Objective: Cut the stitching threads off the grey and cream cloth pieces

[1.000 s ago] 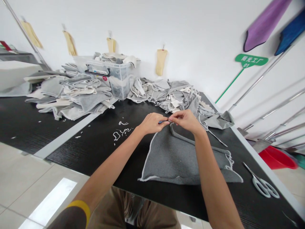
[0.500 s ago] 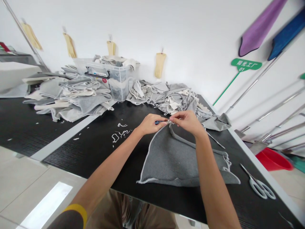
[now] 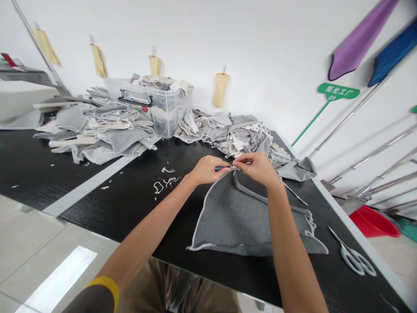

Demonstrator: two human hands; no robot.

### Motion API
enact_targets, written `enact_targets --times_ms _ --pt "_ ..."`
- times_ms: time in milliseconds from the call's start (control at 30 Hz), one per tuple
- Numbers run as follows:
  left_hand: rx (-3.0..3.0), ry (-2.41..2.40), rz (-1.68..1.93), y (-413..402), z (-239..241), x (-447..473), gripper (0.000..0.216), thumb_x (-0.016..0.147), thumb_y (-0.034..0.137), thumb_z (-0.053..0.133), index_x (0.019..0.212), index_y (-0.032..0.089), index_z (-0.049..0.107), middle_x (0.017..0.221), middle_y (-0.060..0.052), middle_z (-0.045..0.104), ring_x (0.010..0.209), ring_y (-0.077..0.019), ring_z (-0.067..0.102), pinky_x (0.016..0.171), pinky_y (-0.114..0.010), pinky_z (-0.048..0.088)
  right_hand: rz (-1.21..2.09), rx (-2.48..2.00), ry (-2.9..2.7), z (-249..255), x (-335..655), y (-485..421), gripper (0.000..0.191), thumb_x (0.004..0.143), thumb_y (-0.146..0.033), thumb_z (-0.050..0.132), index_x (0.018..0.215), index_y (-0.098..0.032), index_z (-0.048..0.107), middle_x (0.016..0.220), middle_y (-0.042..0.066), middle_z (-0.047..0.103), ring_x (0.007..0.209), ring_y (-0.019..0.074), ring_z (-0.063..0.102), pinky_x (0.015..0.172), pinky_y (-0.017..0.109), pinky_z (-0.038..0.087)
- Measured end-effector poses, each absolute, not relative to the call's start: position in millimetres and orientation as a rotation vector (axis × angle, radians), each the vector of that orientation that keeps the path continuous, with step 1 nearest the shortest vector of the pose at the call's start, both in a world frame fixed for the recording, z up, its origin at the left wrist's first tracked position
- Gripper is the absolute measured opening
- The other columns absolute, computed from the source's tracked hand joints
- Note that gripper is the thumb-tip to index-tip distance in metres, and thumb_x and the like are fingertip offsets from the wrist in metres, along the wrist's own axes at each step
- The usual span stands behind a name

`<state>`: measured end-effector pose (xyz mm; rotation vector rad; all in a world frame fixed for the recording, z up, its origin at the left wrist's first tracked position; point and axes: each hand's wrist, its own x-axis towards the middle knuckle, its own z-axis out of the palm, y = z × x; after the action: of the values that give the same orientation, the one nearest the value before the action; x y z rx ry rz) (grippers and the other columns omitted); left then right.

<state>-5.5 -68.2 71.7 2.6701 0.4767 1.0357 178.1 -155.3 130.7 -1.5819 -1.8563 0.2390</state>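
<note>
The left hand [image 3: 205, 170] pinches a small blue tool [image 3: 220, 168], its long axis pointing right toward the right hand [image 3: 257, 167]. That grip is closed on the corner of the grey cloth [image 3: 241, 217], which spreads from both grips toward the person.

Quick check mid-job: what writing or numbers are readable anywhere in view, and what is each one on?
"阳光工厂" over "01": white on the green sign on its green stick at the wall.
Label on the clear plastic bin: too small to read.
Red round sticker on that bin: white marks, unreadable.

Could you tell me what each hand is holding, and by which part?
Left hand grips a small blue-handled tool by its handle; right hand pinches the grey cloth at its far corner.
</note>
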Motion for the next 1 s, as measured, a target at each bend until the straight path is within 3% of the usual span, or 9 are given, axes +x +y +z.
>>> enact_targets --times_ms 367,500,667,1000 --pt "2.656 0.547 0.988 -67 71 -5 0.028 0.092 0.038 0.054 0.099 0.024 0.077 0.094 -0.003 0.078 0.082 -0.0181 0.070 0.071 -0.025 0.046 0.351 -1.542 -1.777 137 183 -161 0.026 0.078 -0.040 0.066 0.080 -0.017 0.075 0.073 0.005 0.072 0.049 0.0139 0.060 0.050 0.025 0.047" --pt "2.737 0.710 0.857 -62 67 -14 0.029 0.088 0.046 0.058 0.101 0.027 0.076 0.092 -0.003 0.079 0.084 -0.0203 0.071 0.071 -0.026 0.048 0.294 -1.599 -1.748 138 187 -161 0.024 0.079 -0.039 0.065 0.079 -0.017 0.075 0.072 0.005 0.072 0.049 0.0139 0.060 0.053 0.027 0.047" --pt "2.766 0.880 0.810 -56 63 -30 0.024 0.082 0.044 0.065 0.095 0.029 0.078 0.085 -0.004 0.079 0.081 -0.0261 0.072 0.067 -0.031 0.049 0.081 -1.679 -1.753 134 193 -156 0.019 0.080 -0.033 0.064 0.076 -0.019 0.075 0.071 0.004 0.073 0.059 0.0174 0.065 0.064 0.030 0.049" --pt "2.581 1.184 0.985 -92 80 -78 0.025 0.090 0.042 0.056 0.104 0.030 0.073 0.099 -0.004 0.077 0.092 -0.0275 0.071 0.073 -0.034 0.052 -0.059 -1.583 -1.267 133 200 -151 0.030 0.079 -0.041 0.065 0.085 -0.014 0.074 0.076 0.009 0.073 0.060 0.0220 0.069 0.060 0.031 0.051"
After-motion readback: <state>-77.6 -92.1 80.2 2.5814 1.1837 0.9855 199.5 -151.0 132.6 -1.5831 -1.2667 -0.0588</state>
